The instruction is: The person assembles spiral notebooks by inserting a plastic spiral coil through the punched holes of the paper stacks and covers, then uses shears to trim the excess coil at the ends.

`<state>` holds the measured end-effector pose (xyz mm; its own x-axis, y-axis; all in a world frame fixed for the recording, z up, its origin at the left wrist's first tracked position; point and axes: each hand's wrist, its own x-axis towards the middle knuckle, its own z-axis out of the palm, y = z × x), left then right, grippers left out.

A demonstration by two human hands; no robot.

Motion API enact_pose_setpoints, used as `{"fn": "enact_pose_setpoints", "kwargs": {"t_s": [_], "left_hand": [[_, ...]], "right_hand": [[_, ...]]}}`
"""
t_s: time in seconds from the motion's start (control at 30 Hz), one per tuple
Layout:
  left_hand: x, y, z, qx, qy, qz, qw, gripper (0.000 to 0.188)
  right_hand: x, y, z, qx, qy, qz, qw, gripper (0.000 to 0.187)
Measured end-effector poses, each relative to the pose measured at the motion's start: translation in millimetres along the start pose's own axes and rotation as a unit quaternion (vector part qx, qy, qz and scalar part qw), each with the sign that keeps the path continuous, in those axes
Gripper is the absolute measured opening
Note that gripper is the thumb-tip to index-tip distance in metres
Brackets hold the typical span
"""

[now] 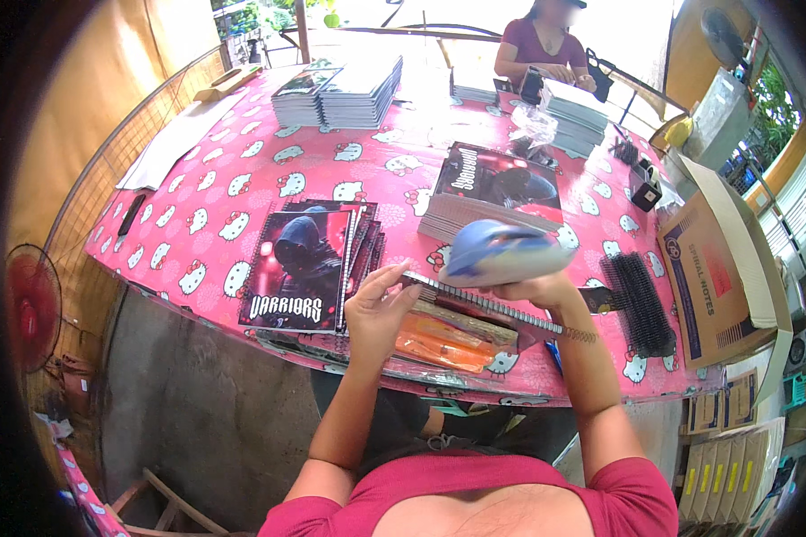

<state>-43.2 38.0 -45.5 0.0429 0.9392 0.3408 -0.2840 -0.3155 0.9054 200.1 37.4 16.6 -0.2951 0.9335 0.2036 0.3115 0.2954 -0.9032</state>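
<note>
1. Notebook (501,310), edge-on to the view, is held over the near side of the pink surface (184,231).
2. Left hand (374,309): its fingers are nearly closed, apparently pinching the notebook's left end.
3. Right hand (548,291) is under a blurred blue-and-white object (506,255); I cannot tell how far its fingers close.
4. Threading the coil (582,336), which juts past the right end, seems in hand; the next move calls for steady alignment.

Notebook (475,296) | dark coil (581,336) along edge, tail projecting right | blue-white tool (508,255) | blurred, above notebook
</note>
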Motion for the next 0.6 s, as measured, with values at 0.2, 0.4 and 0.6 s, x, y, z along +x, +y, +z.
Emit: {"fn": "enact_pose_setpoints", "kwargs": {"t_s": [0.2,0.4,0.6], "left_hand": [[-2,-4,-4,0.012,0.025,-0.011,1.000,0.040],[2,5,-5,-0.076,0.001,-0.066,0.995,0.039],[25,31,8,0.044,-0.136,0.011,0.990,0.021]], "right_hand": [[7,4,6,0.146,0.015,0.033,0.989,0.042],[-10,36,11,-0.361,0.124,0.075,0.921,0.045],[-85,47,2,-0.393,0.165,0.045,0.904,0.056]]}}
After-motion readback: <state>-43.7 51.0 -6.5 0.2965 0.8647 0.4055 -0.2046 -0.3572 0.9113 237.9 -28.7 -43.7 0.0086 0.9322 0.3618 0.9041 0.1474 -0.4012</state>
